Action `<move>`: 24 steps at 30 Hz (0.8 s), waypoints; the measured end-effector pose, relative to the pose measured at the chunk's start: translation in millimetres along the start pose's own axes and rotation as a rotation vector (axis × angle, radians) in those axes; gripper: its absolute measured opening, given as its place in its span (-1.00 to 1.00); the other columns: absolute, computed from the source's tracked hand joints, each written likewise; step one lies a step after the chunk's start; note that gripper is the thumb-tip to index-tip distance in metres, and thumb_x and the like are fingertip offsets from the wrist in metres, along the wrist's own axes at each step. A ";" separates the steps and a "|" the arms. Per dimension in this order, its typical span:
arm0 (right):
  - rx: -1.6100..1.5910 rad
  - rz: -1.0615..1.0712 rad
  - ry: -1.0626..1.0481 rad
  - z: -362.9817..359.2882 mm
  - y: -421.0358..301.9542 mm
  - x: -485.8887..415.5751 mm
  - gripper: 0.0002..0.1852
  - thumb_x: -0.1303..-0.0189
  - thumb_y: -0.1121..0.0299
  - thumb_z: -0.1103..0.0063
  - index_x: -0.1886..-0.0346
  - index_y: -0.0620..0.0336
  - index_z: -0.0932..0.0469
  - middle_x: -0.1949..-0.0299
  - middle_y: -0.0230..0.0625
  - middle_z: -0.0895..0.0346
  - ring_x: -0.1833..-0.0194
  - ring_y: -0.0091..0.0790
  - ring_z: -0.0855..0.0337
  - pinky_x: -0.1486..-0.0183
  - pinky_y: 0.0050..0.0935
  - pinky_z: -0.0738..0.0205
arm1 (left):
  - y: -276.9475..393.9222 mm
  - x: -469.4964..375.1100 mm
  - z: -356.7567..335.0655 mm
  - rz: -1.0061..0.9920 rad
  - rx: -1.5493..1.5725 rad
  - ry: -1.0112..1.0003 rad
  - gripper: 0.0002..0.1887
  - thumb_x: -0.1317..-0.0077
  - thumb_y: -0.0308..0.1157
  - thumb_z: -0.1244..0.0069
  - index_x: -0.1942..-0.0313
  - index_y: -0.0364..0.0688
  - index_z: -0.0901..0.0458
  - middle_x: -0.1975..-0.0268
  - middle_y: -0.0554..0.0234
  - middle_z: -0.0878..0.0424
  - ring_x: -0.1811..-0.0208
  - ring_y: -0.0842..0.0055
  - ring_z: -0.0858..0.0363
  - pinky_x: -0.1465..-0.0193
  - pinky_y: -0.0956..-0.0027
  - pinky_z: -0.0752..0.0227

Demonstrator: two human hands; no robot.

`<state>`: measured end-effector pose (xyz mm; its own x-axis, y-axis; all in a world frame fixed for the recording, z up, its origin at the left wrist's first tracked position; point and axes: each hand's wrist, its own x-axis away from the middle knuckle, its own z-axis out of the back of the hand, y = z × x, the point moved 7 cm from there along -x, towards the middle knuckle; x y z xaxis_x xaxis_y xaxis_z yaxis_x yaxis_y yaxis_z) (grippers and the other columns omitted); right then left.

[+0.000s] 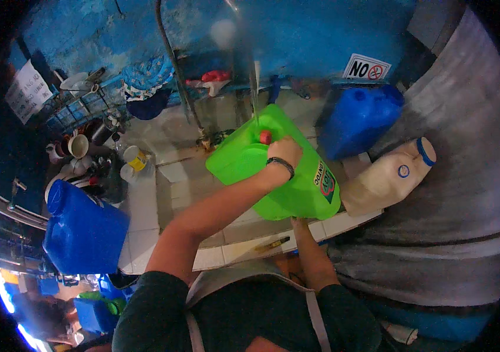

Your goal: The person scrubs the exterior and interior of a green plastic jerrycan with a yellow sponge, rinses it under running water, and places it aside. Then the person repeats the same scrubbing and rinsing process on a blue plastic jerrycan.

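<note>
A bright green plastic jerrycan (250,163) with a small red cap (265,137) is held tilted over the tiled sink basin (179,198). My left hand (284,152), with a dark braided bracelet at the wrist, is closed around its handle near the red cap. My right hand (297,221) reaches to the jerrycan's lower end; the fingers are hidden beneath it. Labels with writing are stuck on the jerrycan's side. A thin vertical pipe (253,83) comes down just behind its top.
Blue jerrycans stand at the left (87,233) and back right (360,119). A cream container (386,180) with a blue-rimmed cap leans at the right. Cups (78,145) and bottles crowd the left counter. The white tiled ledge (214,258) runs in front of me; a grey curtain (461,145) hangs right.
</note>
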<state>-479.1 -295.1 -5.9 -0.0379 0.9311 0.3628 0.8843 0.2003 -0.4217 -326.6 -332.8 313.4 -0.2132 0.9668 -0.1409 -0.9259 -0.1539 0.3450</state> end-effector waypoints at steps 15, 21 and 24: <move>0.087 -0.027 -0.002 17.4 -8.9 7.8 -0.63 -0.03 0.34 -0.21 0.07 0.27 -0.50 0.20 -0.25 -0.55 0.20 -0.31 -0.55 0.24 -0.31 -0.46 | 15.5 17.2 15.6 -0.100 -0.215 -0.159 -0.71 -0.23 -0.18 0.10 0.28 -0.16 -0.67 0.24 0.12 -0.66 0.22 0.27 -0.67 0.25 0.22 -0.55; 0.567 0.192 -0.014 -4.2 -102.6 7.0 -0.64 -0.01 0.34 -0.21 0.09 0.26 -0.51 0.22 -0.25 -0.56 0.22 -0.28 -0.57 0.24 -0.31 -0.47 | -54.7 -50.8 71.4 0.062 -0.127 -0.139 -0.41 -0.24 0.17 0.20 0.23 -0.22 -0.67 0.24 0.02 -0.68 0.14 0.22 -0.65 0.05 0.15 -0.49; 1.098 0.315 -0.171 -60.9 -135.6 11.5 -0.64 -0.01 0.33 -0.21 0.10 0.26 -0.52 0.23 -0.25 -0.57 0.23 -0.27 -0.58 0.24 -0.30 -0.47 | -63.4 -67.9 85.3 0.004 -0.225 -0.088 -0.38 -0.18 0.22 0.15 0.24 -0.23 -0.67 0.22 0.01 -0.67 0.11 0.22 -0.64 0.05 0.13 -0.49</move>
<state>-571.2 -330.1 106.1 -0.0245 0.9992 0.0315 -0.0122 0.0312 -0.9994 -226.8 -371.2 380.3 -0.1982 0.9786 -0.0551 -0.9733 -0.1899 0.1286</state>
